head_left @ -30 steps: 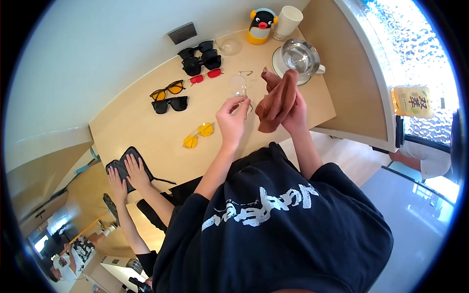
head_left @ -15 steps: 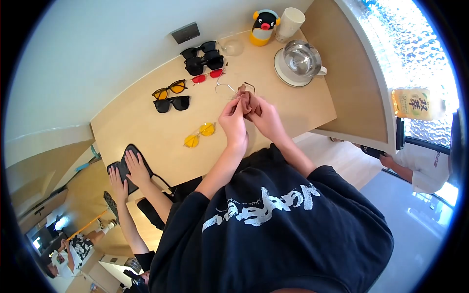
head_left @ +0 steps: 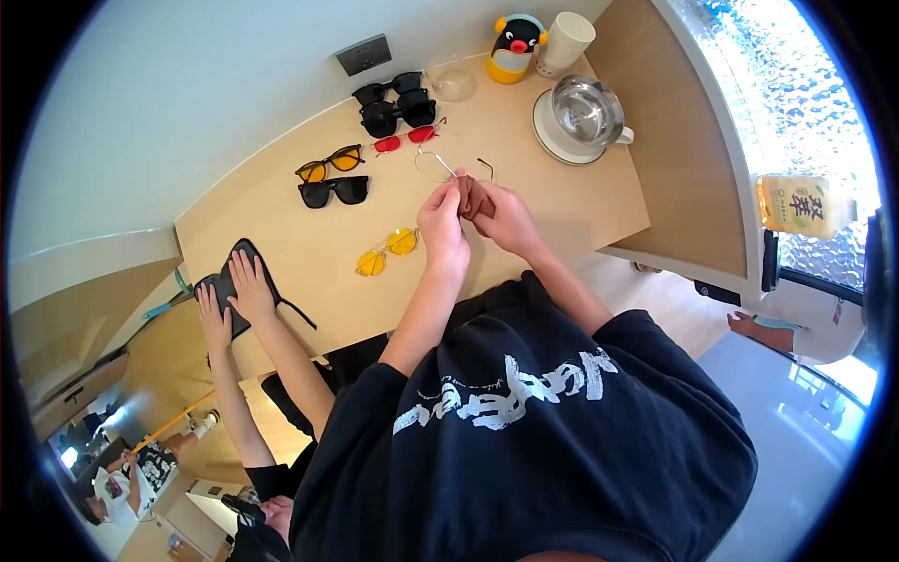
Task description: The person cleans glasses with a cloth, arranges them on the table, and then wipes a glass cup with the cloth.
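Thin-rimmed clear glasses point(head_left: 434, 166) are held over the table between my two hands. My left hand point(head_left: 444, 221) is closed, pinching the glasses' frame beside the cloth. A brown cloth point(head_left: 475, 199) is bunched in my right hand point(head_left: 508, 221), whose fingers are wrapped round it; part of the glasses is hidden under it. One dark-tipped temple arm sticks out beyond the cloth. Nearer the table's front edge lie yellow-lensed glasses point(head_left: 387, 251). Red-lensed glasses point(head_left: 405, 140) rest farther back.
Several dark sunglasses point(head_left: 399, 113) and orange-lensed glasses point(head_left: 330, 164) lie at the back left. A penguin figure point(head_left: 514, 49), paper cups point(head_left: 566, 43) and a metal bowl point(head_left: 587, 110) on a plate stand at the back right. A co-worker's hands rest on a black case point(head_left: 253, 272).
My right hand has shifted slightly with the cloth, and more of the temple arm shows apart from it. The co-worker's hands and black case have moved a little. The view has shifted slightly.
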A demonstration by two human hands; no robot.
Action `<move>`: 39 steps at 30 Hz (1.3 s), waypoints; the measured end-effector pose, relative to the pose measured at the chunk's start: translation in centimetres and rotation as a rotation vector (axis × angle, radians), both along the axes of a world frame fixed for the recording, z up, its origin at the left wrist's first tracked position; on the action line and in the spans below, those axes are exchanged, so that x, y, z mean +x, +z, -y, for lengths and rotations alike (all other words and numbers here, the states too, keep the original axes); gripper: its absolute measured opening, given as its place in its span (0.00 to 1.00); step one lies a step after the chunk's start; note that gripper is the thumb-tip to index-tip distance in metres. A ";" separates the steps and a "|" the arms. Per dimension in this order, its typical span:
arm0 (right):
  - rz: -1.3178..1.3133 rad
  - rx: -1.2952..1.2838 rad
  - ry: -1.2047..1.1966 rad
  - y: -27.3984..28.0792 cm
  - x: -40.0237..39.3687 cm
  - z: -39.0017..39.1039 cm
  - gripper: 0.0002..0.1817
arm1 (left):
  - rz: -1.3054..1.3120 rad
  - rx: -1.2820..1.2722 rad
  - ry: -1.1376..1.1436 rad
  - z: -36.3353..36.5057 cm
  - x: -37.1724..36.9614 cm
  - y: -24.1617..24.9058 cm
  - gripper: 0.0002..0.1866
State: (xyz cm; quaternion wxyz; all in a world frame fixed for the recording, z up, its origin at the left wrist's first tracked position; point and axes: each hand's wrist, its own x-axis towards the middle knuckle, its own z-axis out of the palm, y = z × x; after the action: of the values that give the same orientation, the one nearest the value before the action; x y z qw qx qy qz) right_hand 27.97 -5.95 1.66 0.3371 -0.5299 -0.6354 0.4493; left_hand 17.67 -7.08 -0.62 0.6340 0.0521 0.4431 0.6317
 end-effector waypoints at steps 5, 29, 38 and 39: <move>0.199 0.334 0.045 -1.6 0.2 -0.5 0.09 | -0.002 -0.019 -0.001 0.3 0.1 0.1 0.08; -0.937 -0.633 -0.337 -3.2 0.7 0.4 0.18 | -0.749 0.517 -0.089 3.0 0.9 1.3 0.06; -0.869 -0.491 -0.622 -7.3 5.4 -3.5 0.23 | -0.828 0.554 -0.207 4.1 -0.2 1.8 0.06; -0.907 -0.371 -0.707 -8.5 6.1 -3.8 0.24 | -0.845 0.532 -0.208 4.2 -0.4 2.0 0.06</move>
State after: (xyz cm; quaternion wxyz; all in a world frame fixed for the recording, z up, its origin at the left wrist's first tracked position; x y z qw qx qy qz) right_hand 34.12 -2.18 -6.79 0.6055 -0.5144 -0.1246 0.5944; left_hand 17.25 -11.28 1.40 0.4237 0.5063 0.4772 0.5800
